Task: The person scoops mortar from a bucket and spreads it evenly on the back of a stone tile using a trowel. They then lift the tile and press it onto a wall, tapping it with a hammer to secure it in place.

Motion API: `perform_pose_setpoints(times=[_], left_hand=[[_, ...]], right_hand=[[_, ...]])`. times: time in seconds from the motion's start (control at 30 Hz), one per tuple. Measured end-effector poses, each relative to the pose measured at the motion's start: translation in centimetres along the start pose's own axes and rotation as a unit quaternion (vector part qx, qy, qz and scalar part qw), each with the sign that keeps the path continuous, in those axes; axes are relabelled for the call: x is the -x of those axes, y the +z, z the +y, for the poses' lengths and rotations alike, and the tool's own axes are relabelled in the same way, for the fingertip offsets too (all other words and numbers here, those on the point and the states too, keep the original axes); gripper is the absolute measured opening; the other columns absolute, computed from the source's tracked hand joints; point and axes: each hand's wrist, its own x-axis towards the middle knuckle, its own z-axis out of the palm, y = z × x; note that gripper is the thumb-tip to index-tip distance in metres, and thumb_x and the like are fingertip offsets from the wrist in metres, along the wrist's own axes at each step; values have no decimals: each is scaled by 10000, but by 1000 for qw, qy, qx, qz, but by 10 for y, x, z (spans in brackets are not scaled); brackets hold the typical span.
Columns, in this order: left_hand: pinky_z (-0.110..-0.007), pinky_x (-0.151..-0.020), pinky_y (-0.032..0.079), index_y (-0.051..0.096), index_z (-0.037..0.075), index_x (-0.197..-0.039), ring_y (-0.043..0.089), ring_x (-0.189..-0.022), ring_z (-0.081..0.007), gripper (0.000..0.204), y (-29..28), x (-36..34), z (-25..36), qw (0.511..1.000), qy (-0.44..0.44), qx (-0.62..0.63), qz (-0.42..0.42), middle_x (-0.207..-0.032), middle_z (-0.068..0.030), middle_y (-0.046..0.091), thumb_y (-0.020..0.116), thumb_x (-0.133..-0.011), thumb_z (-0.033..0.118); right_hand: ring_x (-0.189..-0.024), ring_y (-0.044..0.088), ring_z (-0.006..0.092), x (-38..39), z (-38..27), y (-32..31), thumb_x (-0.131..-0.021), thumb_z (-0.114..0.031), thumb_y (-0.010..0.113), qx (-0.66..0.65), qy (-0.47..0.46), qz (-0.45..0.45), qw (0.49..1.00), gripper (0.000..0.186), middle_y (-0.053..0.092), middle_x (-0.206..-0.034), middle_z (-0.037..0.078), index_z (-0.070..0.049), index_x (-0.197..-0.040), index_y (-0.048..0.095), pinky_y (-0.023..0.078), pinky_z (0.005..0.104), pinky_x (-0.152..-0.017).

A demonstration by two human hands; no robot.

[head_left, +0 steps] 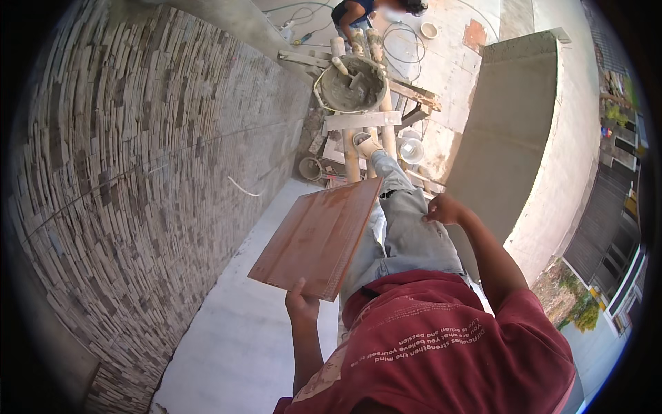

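Note:
A flat, reddish-brown rectangular tile is tilted in front of my left thigh. My left hand grips it by its near edge, with the thumb on the face that shows and the other fingers hidden behind. My right hand is at my right thigh, its fingers bent and pinching the grey trouser leg. Beyond my sandalled foot stands a bucket of wet grey mortar. A trowel lies in it, its handle toward the far rim.
Bamboo poles and a wooden plank form a narrow scaffold below me. On the left rises a wall of thin stone strips; a plastered ledge is at right. Another person bends low at the far end. A white pail stands below.

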Motion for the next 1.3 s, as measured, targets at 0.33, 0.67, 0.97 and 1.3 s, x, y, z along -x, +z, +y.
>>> perform_pose_setpoints(times=[0.33,0.67,0.97,1.3], left_hand=[[-463,-1128,402,355,13,-1476,529,-1299,-287,710,34,6,-13,971,-70,-191,-129,-1379,-128,554,689,-852,72],[-431,-1054,478,407,41,-1452,583,-1242,-259,634,99,-74,-24,895,-178,-347,-216,-1356,-117,583,697,-889,67],[-395,-1037,487,503,29,-1407,597,-1219,-202,484,100,-424,-120,810,-188,-506,-231,-1360,-94,614,679,-971,146],[-423,-991,508,519,38,-1402,627,-1168,-226,580,89,-596,-192,754,-88,-599,-256,-1310,-104,653,753,-928,276]], right_hand=[[-1024,692,386,-76,45,24,-897,-447,660,-95,-31,150,984,484,720,-1067,258,0,-1059,750,519,449,-913],[-912,710,360,-120,110,104,-887,-591,683,-372,111,132,912,713,708,-1014,293,109,-1017,708,533,442,-802],[-742,699,330,-317,211,103,-810,-575,765,-319,134,388,854,698,704,-798,242,118,-871,700,533,430,-699],[-622,617,232,-506,265,97,-828,-576,755,-346,41,447,824,657,657,-684,160,76,-839,671,498,395,-622]])
